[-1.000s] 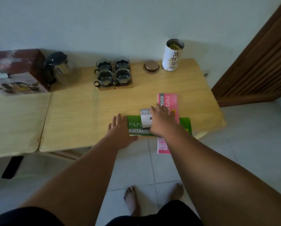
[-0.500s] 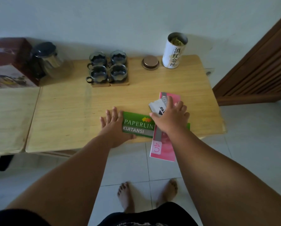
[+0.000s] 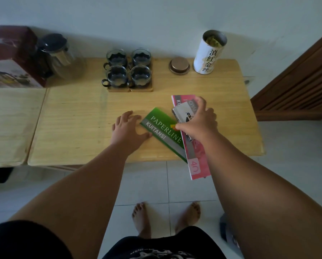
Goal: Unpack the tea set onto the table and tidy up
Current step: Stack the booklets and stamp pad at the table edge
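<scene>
The wooden table point(image 3: 78, 128) carries everything, and the tidying step happens at its near edge. The pink booklet point(image 3: 195, 159), the longest of the papers, hangs partly over that edge. I think it should be drawn back onto the wood first, otherwise it may slide to the floor. The green booklet point(image 3: 162, 128) lies slanted, its right end covered by the pink one. The left hand point(image 3: 126, 129) is open, with fairly straight fingers touching the booklet's left corner, which is good for pushing it square. The right hand point(image 3: 199, 122) curls its fingers over the small grey pad point(image 3: 182, 114) on top of the pink booklet and grips it.

The tea set stands along the back. The red box point(image 3: 10, 58) is far left, with the glass teapot point(image 3: 61, 55) just beside it. The open tea canister point(image 3: 208, 55) is at the right and four glass cups point(image 3: 128, 70) are in the middle. The lid point(image 3: 179, 65) lies between the cups and the canister. All are well apart from the hands; only a careless sweep forward would reach the cups
</scene>
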